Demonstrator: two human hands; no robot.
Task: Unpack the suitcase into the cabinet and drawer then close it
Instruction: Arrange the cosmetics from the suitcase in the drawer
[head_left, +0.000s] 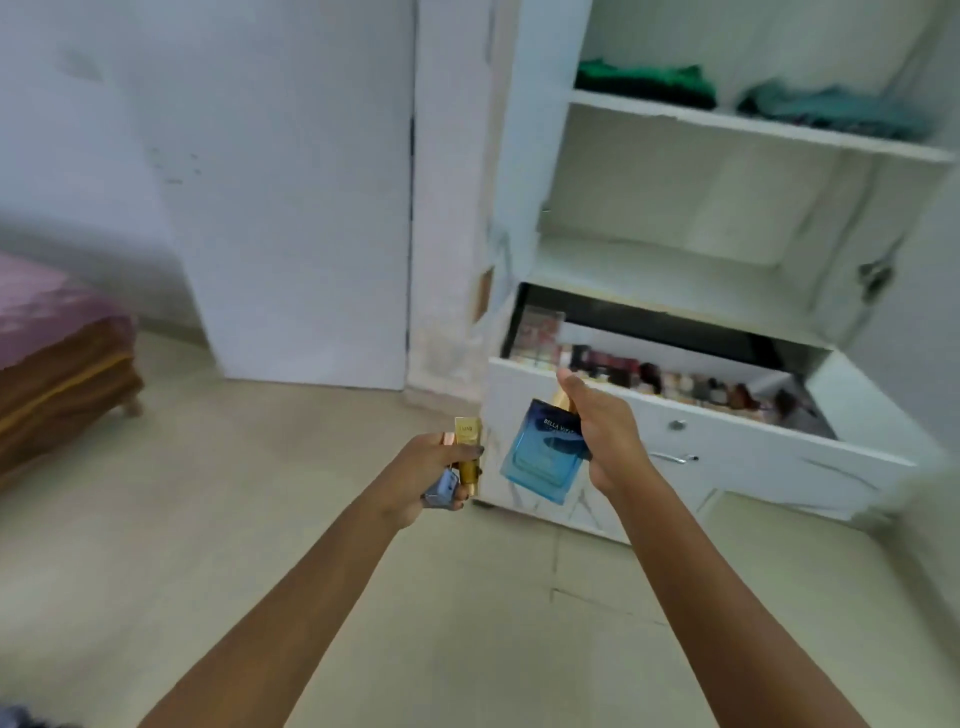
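Midway, seemingly: folded green clothes (644, 83) lie on the white cabinet's top shelf (753, 127), and small cosmetics line the open white drawer's (623, 410) front edge. The right hand (602, 431) is clamped on a square blue glass perfume bottle (540, 457), the left hand (421, 467) on a gold tube (467, 452) and another small item, both short of the drawer. The suitcase is out of view.

Blue square perfume bottle (540, 457), gold cap, label reads "BELLA VI…", tilted, at centre. Gold tube (467, 452) upright just at its 9 o'clock, small grey-blue item (441, 491) below it, blurred. White drawer (649, 431) at 3 o'clock: pulled open, row of small cosmetics inside. White cabinet (753, 130) at 1 o'clock: open, folded green clothes (644, 83) on top shelf.
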